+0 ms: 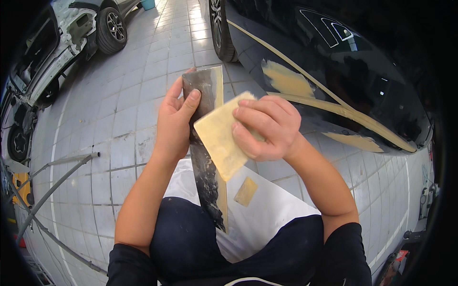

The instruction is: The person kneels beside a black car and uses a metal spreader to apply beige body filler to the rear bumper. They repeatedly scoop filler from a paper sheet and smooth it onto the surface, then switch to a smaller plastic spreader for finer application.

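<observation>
We hold a long, grey-black board (202, 156), smeared pale along one edge, and a tilted, yellowish rectangular plate (218, 134) partly covering it.

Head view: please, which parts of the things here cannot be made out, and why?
In the head view:
Long flat dark board: middle partly hidden by the large yellow rectangular piece.
Bare left hand: most fingers hidden behind the board.
Bare right hand: any digits behind the yellow piece are hidden.
Glossy black car: cut off by the upper picture edge.
Red-and-black object, lower right: too small and dark to identify.
</observation>
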### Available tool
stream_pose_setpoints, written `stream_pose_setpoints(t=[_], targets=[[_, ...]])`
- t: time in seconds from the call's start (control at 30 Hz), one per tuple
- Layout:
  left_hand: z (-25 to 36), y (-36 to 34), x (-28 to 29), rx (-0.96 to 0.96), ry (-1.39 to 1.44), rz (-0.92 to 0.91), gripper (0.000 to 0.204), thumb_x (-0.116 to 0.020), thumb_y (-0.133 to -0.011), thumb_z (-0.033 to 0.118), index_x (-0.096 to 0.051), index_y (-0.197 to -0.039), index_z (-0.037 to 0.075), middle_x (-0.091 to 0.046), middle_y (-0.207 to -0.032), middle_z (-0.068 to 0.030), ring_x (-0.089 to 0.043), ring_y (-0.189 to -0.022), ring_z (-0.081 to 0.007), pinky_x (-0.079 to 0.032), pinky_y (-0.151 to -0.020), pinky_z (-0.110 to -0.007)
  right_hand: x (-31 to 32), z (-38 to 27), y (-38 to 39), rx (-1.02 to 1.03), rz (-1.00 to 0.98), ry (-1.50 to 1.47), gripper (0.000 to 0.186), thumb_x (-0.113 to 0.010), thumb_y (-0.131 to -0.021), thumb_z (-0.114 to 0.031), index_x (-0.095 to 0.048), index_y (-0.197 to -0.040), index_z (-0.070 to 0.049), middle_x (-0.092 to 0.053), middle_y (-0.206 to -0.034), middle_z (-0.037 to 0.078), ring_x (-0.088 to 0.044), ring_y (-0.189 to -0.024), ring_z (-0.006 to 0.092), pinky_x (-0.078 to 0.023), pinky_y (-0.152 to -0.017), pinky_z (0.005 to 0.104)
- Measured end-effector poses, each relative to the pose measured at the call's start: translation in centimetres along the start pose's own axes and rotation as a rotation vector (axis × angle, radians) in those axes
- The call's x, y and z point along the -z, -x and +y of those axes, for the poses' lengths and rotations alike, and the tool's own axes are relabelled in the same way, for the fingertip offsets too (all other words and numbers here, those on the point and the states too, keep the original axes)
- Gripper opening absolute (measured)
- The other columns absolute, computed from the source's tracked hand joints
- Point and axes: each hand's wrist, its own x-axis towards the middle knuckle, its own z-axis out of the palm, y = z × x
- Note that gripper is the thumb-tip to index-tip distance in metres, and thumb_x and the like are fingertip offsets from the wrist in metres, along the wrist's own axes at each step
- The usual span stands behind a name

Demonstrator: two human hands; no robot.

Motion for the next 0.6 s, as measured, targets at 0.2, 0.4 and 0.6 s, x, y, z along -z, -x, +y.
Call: stream_pose_setpoints(t=[0.2,0.4,0.6], targets=[[0.0,0.0,1.0,0.004,-0.011,-0.017,0.049,-0.061,-0.108,0.019,-0.048,-0.153,0.002,-0.07,-0.129,-0.0084,-0.068,-0.111,-0.0149,-0.056,-0.095,-0.031,-0.8,0.0,-1.6,-0.127,0.15,0.013,0.024,-0.076,-0.08,-0.021,-0.069,-0.102,-0.015,-0.071,-0.096,0.003,-0.07,-0.08,0.0226,-0.055,-0.065,0.0312],[1.1,0.4,-0.3,-0.142,-0.101,0.083,0.053,-0.063,-0.107,0.012,-0.045,-0.154,-0.001,-0.066,-0.135,-0.0102,-0.064,-0.116,-0.014,-0.052,-0.102,-0.031,1.4,1.5,-4.2,-0.329,-0.036,0.183,0.026,-0.077,-0.076,-0.024,-0.07,-0.1,-0.016,-0.065,-0.088,0.001,-0.067,-0.078,0.02,-0.054,-0.065,0.0299],[2.4,0.8,-1.4,-0.201,-0.366,0.188,0.053,-0.062,-0.106,0.007,-0.043,-0.154,-0.006,-0.065,-0.133,-0.0133,-0.061,-0.119,-0.0156,-0.05,-0.105,-0.032,2.0,1.0,-3.2,-0.028,-0.064,0.308,0.015,-0.07,-0.077,-0.02,-0.066,-0.091,-0.018,-0.061,-0.087,-0.002,-0.064,-0.073,0.0155,-0.048,-0.063,0.0253]])
